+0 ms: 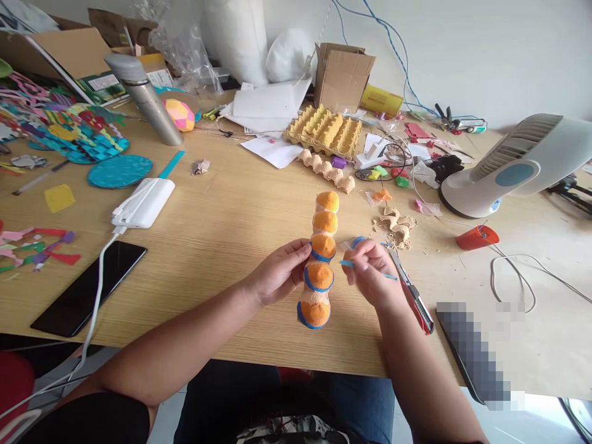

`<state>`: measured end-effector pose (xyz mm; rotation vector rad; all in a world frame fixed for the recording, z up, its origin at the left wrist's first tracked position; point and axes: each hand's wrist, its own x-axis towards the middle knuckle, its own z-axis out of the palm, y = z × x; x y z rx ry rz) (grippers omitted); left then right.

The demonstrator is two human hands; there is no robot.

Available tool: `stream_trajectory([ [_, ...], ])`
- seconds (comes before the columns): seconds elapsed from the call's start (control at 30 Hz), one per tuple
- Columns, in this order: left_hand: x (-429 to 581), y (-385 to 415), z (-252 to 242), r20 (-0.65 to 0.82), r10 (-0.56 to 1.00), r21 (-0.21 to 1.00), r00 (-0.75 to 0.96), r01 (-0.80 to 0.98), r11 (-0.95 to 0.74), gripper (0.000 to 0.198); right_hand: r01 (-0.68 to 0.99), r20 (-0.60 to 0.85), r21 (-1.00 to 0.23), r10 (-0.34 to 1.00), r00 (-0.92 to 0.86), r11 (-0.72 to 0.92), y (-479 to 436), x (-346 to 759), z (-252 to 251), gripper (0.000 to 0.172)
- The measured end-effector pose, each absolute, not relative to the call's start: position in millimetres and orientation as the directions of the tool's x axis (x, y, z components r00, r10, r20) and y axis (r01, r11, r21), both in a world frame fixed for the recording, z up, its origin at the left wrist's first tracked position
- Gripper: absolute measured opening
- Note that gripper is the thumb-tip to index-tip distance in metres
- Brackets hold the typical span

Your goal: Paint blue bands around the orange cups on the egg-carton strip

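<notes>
My left hand (284, 269) grips the side of an egg-carton strip (324, 248) near its middle. Its row of several bumps is covered in orange clay-like material, and the nearer bumps carry blue rims. Just right of the strip, my right hand (372, 274) is closed in a pinch on a thin light-blue stick (348, 264), which may be a modelling tool. The stick's flat tip points at the strip, a small gap away. Partly hidden behind my right fingers is some blue material (359, 241) in a clear wrapper. A red and grey utility knife (417, 300) lies beside my right wrist.
Yellow egg trays (325, 131), a plain carton strip (326, 170) and cut carton scraps (395, 223) lie beyond my hands. A white fan (513, 163) and red cup (478, 237) stand right. A steel bottle (147, 102), power bank (143, 203) and phone (89, 287) are left.
</notes>
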<state>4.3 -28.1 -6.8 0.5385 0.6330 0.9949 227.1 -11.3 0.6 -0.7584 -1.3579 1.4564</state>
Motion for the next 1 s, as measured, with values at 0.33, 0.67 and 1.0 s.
stream_trajectory([
  [0.33, 4.9, -30.8, -7.5, -0.225, 0.877, 0.692, 0.424, -0.564, 0.45, 0.035, -0.164, 0.205, -0.975, 0.894, -0.398, 0.151, -19.3, 223.3, 7.8, 0.033],
  [0.67, 5.1, -31.4, -7.0, -0.238, 0.872, 0.678, 0.428, -0.569, 0.465, 0.033, -0.134, 0.339, -0.938, 0.925, -0.172, 0.319, -19.6, 217.3, -2.3, 0.026],
  [1.0, 4.8, -32.6, -5.2, -0.219, 0.877, 0.66, 0.427, -0.597, 0.456, 0.033, 0.088, 0.386, -0.908, 0.9, -0.203, 0.41, -26.1, 213.2, 4.0, 0.02],
])
